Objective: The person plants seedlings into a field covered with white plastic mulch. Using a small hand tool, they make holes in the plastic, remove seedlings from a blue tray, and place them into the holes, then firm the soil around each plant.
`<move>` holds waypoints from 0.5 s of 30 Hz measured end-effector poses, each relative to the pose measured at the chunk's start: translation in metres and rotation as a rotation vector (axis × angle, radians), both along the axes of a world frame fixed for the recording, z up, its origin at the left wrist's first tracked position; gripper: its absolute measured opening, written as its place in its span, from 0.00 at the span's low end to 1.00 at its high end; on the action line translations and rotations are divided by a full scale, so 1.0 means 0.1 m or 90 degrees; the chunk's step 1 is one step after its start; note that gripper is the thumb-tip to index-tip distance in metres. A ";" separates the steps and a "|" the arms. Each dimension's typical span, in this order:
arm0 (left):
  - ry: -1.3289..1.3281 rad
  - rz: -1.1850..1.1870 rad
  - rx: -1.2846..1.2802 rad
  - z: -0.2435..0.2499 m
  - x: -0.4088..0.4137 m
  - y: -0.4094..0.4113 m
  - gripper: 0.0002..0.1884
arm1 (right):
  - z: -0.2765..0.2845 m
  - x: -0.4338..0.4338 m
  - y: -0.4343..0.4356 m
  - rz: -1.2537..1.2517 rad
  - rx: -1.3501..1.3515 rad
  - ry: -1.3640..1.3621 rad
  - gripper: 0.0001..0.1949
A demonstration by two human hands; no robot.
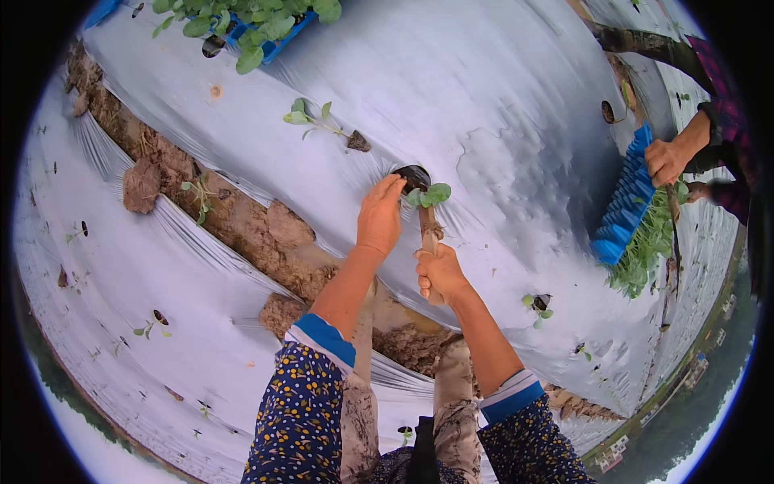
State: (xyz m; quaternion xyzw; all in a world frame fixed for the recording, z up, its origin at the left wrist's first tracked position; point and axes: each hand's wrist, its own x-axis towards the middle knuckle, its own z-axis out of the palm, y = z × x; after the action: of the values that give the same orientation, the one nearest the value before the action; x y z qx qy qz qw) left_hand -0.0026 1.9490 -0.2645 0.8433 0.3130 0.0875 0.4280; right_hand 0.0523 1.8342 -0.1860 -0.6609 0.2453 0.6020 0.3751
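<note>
My right hand [440, 273] is closed around the wooden handle [430, 242] of a small hand tool. The tool's far end points at a hole [413, 178] in the pale plastic mulch film [387, 78]; its tip is hidden by leaves. My left hand [382, 212] lies at the hole's left edge, fingertips at the rim; whether it holds anything there cannot be told. A small leafy seedling [435, 195] shows at the hole's near edge, over the tool. Beyond my left hand, another seedling [326, 125] lies on the film with its dark root plug [358, 141] exposed.
A muddy furrow [242, 221] with clods and water runs diagonally under me. A blue tray [281, 42] of seedlings stands at the top. At the right, a co-worker's hand [665, 162] holds a tilted blue seedling tray [626, 199]. A planted seedling [539, 307] stands at lower right.
</note>
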 end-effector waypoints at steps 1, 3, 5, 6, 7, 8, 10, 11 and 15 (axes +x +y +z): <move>0.017 0.011 0.031 0.06 -0.02 -0.02 0.18 | 0.02 -0.03 -0.04 0.010 0.014 -0.029 0.05; 0.050 0.034 0.090 0.18 -0.06 -0.06 0.17 | 0.09 -0.16 -0.19 0.031 0.037 -0.086 0.05; 0.052 0.004 0.078 0.19 -0.11 -0.04 0.16 | 0.11 -0.30 -0.35 0.143 0.049 -0.171 0.07; 0.050 -0.007 0.073 0.17 -0.11 -0.02 0.16 | 0.06 -0.34 -0.41 0.210 0.055 -0.219 0.07; 0.075 -0.014 0.092 0.15 -0.08 0.00 0.14 | 0.02 -0.35 -0.46 0.277 0.060 -0.268 0.08; 0.100 -0.022 0.111 0.14 -0.01 0.02 0.12 | -0.02 -0.32 -0.52 0.330 0.038 -0.308 0.08; 0.180 -0.059 0.164 0.07 0.04 0.08 0.09 | 0.10 -0.23 -0.38 0.436 -0.005 -0.382 0.08; 0.232 -0.088 0.199 0.03 0.06 0.11 0.07 | 0.07 -0.23 -0.37 0.460 -0.018 -0.379 0.08; 0.311 -0.172 0.237 0.12 0.09 0.09 0.02 | 0.06 -0.16 -0.38 0.530 -0.058 -0.392 0.08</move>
State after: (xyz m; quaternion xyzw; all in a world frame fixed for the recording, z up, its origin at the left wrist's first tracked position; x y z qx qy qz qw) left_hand 0.0068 1.9576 -0.2528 0.9368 0.2705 -0.1193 0.1870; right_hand 0.0365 1.7962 -0.1800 -0.8644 -0.1343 0.4670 0.1293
